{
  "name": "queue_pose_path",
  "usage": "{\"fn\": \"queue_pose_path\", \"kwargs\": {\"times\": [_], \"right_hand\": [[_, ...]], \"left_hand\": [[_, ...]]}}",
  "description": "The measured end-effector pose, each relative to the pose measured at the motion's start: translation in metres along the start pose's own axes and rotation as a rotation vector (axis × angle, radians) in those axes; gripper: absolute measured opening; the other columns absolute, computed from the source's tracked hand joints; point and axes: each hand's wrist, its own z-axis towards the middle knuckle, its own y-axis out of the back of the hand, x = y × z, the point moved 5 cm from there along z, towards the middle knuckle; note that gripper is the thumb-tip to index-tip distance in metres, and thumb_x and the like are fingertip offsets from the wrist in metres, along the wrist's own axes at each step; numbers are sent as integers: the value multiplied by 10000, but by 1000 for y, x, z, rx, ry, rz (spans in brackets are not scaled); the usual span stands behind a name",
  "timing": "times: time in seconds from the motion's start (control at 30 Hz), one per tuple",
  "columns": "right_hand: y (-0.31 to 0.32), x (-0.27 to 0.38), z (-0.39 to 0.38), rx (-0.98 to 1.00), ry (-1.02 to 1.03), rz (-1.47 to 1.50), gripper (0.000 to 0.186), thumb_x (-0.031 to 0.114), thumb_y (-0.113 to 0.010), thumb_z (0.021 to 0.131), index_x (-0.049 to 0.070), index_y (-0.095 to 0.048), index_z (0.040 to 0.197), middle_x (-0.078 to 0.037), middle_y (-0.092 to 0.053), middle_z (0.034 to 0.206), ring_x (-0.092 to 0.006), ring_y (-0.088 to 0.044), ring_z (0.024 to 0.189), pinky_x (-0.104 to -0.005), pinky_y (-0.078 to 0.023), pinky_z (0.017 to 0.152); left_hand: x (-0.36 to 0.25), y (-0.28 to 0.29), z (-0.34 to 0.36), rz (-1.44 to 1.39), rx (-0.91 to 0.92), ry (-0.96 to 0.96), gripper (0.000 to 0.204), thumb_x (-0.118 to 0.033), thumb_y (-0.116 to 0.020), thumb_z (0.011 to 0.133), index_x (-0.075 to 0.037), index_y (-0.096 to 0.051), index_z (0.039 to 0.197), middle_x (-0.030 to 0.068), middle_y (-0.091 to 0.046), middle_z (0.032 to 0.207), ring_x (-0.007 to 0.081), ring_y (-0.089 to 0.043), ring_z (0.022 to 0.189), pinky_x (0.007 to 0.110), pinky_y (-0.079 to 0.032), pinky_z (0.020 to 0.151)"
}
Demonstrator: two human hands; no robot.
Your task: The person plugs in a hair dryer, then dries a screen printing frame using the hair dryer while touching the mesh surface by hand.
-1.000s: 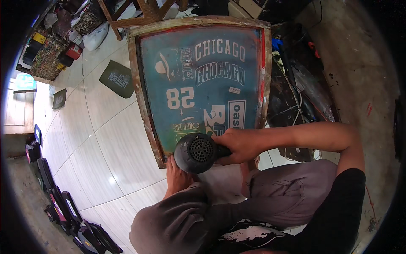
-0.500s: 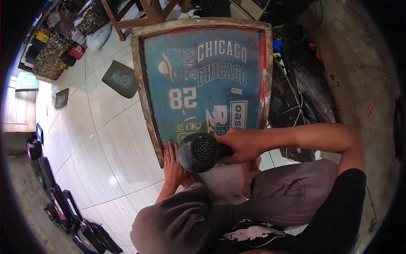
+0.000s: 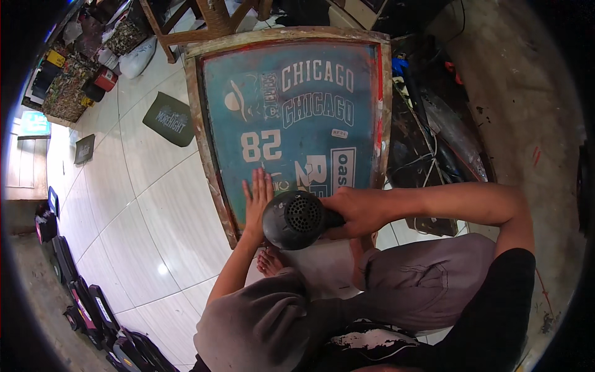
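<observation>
A wooden-framed printing screen [image 3: 238, 99] with blue-green mesh and pale stencilled lettering and designs lies in front of me. My left hand [image 3: 257, 201] rests on its lower left part, fingers stretched out and apart, holding nothing. Just to its right, my right hand [image 3: 359, 211] grips a black hair dryer [image 3: 286, 220] over the lower edge of the screen; the dryer's round vented back faces up at the camera, and its nozzle is hidden.
A wooden stool or chair [image 3: 204, 18] stands beyond the screen. Dark olive printed pieces [image 3: 164, 130] lie on the tiled floor [image 3: 124, 235]. Cluttered containers [image 3: 74, 93] are at upper left, dark squeegee-like tools [image 3: 108, 322] at lower left, cables and dark panels [image 3: 434, 167] at right.
My left hand has slid up from the screen's bottom edge onto the mesh, fingers spreading. The dryer has shifted slightly, still in my right hand.
</observation>
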Motion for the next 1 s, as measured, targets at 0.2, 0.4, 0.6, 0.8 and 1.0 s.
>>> {"fn": "queue_pose_path", "kwargs": {"times": [0.2,0.4,0.6,0.8,1.0], "right_hand": [[6,-2,-9,-16,-28,-51,421,308,-699,876,-38,-601,1094,-243,-678,804,-350,-695,748,-406,-531,688],[32,0,-29,-26,-125,-106,409,272,-696,867,-13,-587,1138,-227,-683,831,-359,-693,786,-411,-529,717],[77,13,-58,-300,-13,-279,370,139,-700,845,-4,-575,1162,-220,-685,900,-361,-687,802,-411,-523,721],[117,10,-75,-645,-75,-320,292,105,-718,835,-24,-638,1084,-227,-700,918,-334,-703,834,-380,-527,771],[122,-5,-81,-1041,-15,-305,289,115,-732,841,2,-665,1097,-156,-726,931,-250,-703,819,-354,-525,748]], "left_hand": [[-13,-2,-8,-156,255,-212,788,-314,-563,893,-24,-226,1543,194,-119,1631,325,-80,1523,543,-36,1212],[23,37,42,-42,60,-42,844,-449,-540,927,8,-192,1545,228,-125,1620,350,-67,1519,549,-45,1203],[39,71,119,-158,-186,35,876,-479,-517,957,69,-145,1530,259,-89,1614,385,-52,1512,553,-43,1198],[58,90,187,-125,-333,71,851,-488,-481,978,99,-172,1511,272,-114,1604,394,-69,1507,548,-45,1197],[45,96,216,-123,-369,125,850,-495,-462,982,128,-191,1492,287,-140,1593,404,-74,1503,540,-28,1201]]}}
